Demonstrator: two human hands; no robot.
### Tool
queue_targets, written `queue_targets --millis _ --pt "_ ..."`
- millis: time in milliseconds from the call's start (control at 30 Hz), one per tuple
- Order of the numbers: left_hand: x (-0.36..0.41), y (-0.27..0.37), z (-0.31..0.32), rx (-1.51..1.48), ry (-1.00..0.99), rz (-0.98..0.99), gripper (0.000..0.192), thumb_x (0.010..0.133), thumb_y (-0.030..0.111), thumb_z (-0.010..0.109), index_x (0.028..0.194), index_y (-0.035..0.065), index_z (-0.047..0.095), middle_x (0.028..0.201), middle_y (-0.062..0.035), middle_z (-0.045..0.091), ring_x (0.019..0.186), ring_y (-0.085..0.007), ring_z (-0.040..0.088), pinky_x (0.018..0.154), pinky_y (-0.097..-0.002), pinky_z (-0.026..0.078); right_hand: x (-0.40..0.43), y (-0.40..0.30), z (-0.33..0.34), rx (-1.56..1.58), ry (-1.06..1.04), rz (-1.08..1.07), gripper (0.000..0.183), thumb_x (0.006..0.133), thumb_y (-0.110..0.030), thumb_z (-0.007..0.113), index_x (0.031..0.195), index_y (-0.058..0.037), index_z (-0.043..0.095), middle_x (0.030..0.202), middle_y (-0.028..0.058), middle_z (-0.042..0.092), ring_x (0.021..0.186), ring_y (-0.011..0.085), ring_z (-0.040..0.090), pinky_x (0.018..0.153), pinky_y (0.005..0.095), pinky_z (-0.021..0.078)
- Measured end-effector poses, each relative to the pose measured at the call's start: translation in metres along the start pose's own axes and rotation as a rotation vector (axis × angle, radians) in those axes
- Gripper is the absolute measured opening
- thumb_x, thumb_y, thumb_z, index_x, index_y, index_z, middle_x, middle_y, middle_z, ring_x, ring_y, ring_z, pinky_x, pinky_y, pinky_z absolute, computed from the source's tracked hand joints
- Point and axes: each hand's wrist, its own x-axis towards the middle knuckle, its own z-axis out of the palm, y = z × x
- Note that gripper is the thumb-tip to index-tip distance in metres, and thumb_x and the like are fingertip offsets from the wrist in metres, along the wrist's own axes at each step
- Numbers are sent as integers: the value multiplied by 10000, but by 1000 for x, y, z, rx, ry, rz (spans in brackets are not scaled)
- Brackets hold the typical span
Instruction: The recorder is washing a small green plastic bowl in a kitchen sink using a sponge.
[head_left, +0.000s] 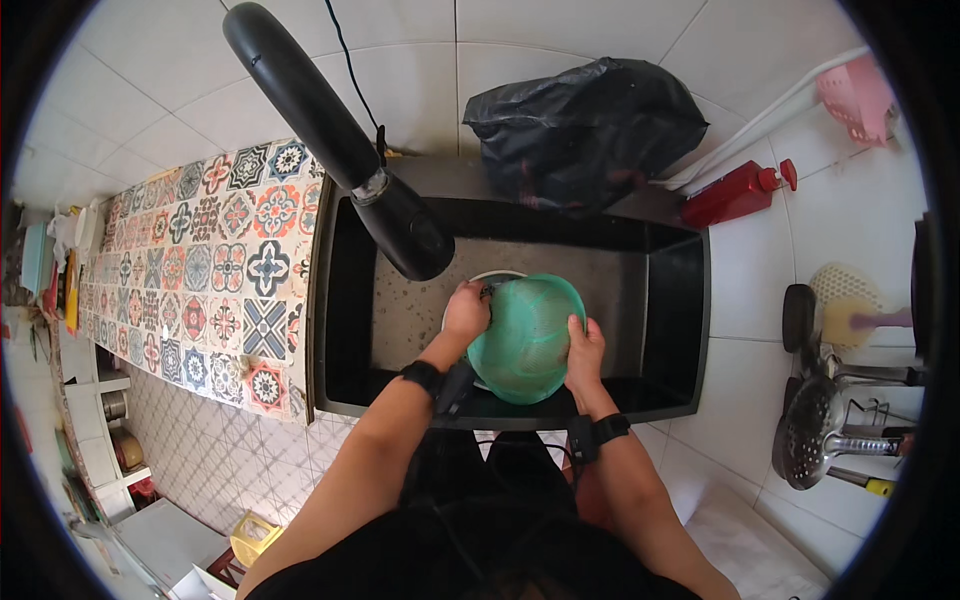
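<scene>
Over the black sink (675, 300), a green plastic colander (525, 337) is tilted up between my hands. My right hand (585, 351) grips its right rim, thumb on the near face. At its upper left edge, my left hand (466, 311) is closed on a small dark scrubber (487, 291), mostly hidden by the fingers; it looks like a steel wool scourer. Behind the colander shows the pale rim of a round bowl or basin (496, 275), the rest of it covered. Drops of water dot the sink floor on the left.
A black faucet (405, 225) reaches over the sink from the upper left. Behind the sink sit a black plastic bag (585, 135) and a red pump bottle (731, 196). A skimmer (810, 427) and other utensils hang at right. A pattern-tiled counter (202, 277) adjoins the left side.
</scene>
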Motion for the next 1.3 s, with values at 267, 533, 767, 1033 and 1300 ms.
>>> queue_targets --millis 267,533,767,1033,1300 --pt "1 14 -7 -6 -66 76 184 747 26 557 928 1 584 939 -190 556 886 -374 541 768 -420 448 0 -2 3 18 -4 15 176 875 -168 566 922 1 575 837 9 587 735 83 518 685 232 425" --pt "-4 4 1 -24 -50 71 196 737 31 556 927 -4 594 918 -190 567 865 -368 552 769 -410 451 -2 0 3 -14 16 20 219 871 -195 575 956 6 561 869 29 590 763 97 525 696 243 428" --pt "-54 70 -1 -236 -142 332 194 711 -9 566 904 4 548 913 -181 527 884 -367 517 785 -411 430 7 8 -19 86 69 93 244 879 -232 568 964 -6 541 892 42 583 771 117 541 686 258 447" --pt "-32 -7 -4 -42 58 36 184 725 2 507 899 12 563 881 -196 550 823 -380 535 747 -434 446 3 11 -14 103 19 130 246 888 -238 554 974 -8 537 901 43 583 780 120 539 722 260 438" --pt "-36 25 22 -14 -99 217 203 726 3 520 926 -7 551 903 -204 547 867 -382 518 766 -433 434 2 5 -14 96 77 149 259 889 -244 553 980 -2 542 898 36 585 779 117 535 712 264 436"
